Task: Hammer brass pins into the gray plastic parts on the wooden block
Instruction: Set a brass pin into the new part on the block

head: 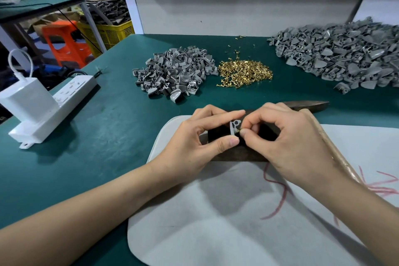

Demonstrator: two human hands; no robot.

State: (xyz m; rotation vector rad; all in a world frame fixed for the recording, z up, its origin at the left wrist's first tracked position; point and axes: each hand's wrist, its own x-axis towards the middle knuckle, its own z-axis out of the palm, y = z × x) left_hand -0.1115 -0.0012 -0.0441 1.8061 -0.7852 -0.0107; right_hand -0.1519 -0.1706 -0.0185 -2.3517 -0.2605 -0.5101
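The left hand (194, 136) pinched a gray part (234, 126) over the wooden block (237, 156), the right hand (291, 136) pinching a brass pin (239, 130) against it. Looked unhammered yet, with the far pile (172, 73) still to do.

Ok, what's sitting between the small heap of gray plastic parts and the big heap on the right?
A loose pile of small brass pins, right beside the small gray heap, well short of the large heap; head view.

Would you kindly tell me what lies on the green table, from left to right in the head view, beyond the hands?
White power strip → smaller pile of gray plastic parts → pile of brass pins → larger pile of gray plastic parts.
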